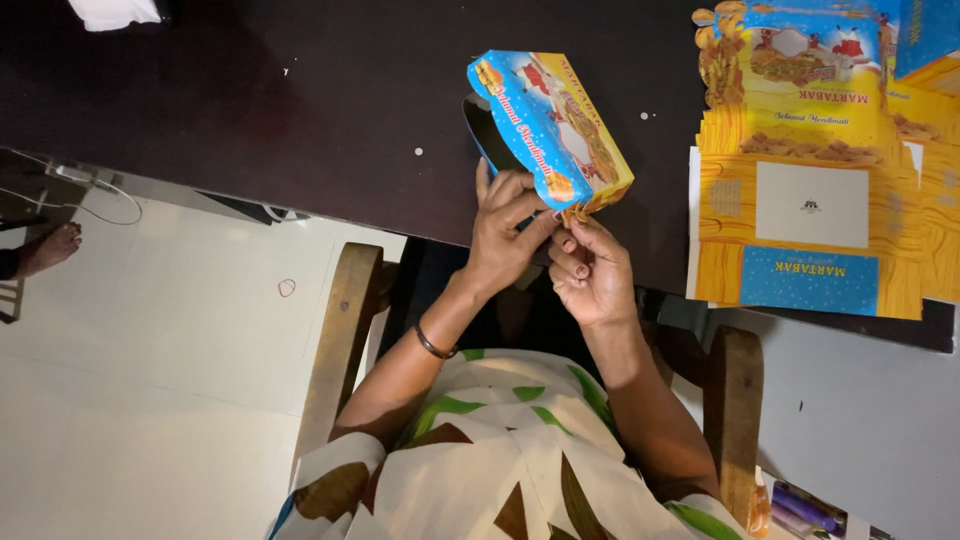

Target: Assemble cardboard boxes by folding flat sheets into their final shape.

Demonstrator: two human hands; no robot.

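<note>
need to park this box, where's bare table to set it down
Bare dark table left of the folded box, up to the white object. A narrow strip separates box and flat carton stack. Crowded at the near edge: left hand, right hand.

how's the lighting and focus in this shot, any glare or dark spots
Head view: sharp on the left hand, right hand and box; the dark table swallows light and detail; the pale floor looks bright, slightly washed out; flat cartons are evenly lit, no strong glare.
</note>
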